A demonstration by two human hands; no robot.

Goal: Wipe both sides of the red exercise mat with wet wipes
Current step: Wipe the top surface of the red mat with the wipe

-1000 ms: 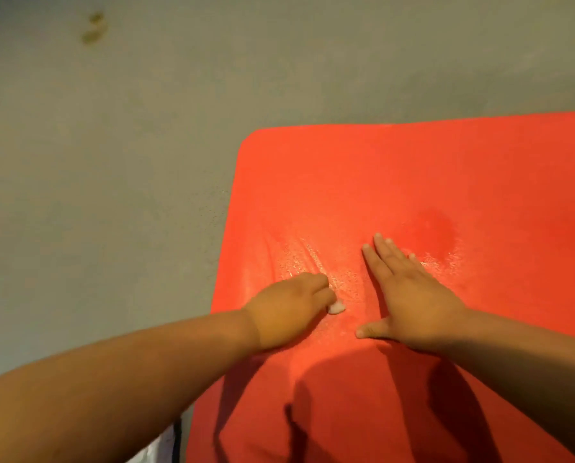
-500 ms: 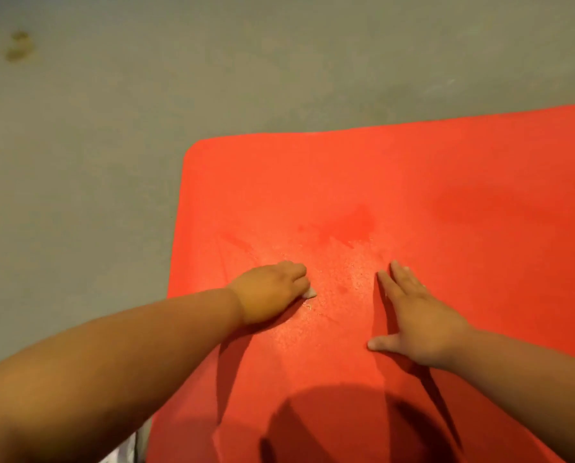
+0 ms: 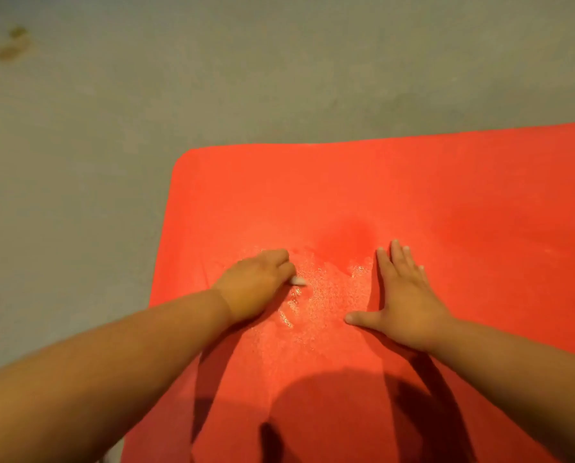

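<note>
We keep left hand [image 3: 256, 285] clenched round wet wipe [image 3: 297, 281], right hand [image 3: 404, 302] flat, fingers apart, pinning red mat [image 3: 413, 195] at frame centre. Risk: mat bunches or slides (wet, slick patch between hands) under hard strokes.

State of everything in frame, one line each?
Left hand, grips the wipe, pressed on the mat.
Right hand, flat on the mat, fingers straight.
Wipe, bunched, only a white tip showing.
Mat, flat on the floor, wet sheen between the hands.
Floor, stained at far left.

Wet patch on the red mat [image 3: 446, 195]
It lies flat on the floor [image 3: 112, 145], shiny and damp mid-surface. Only a white tip of the wet wipe [image 3: 297, 280] pokes out from under the left hand [image 3: 256, 285].
</note>
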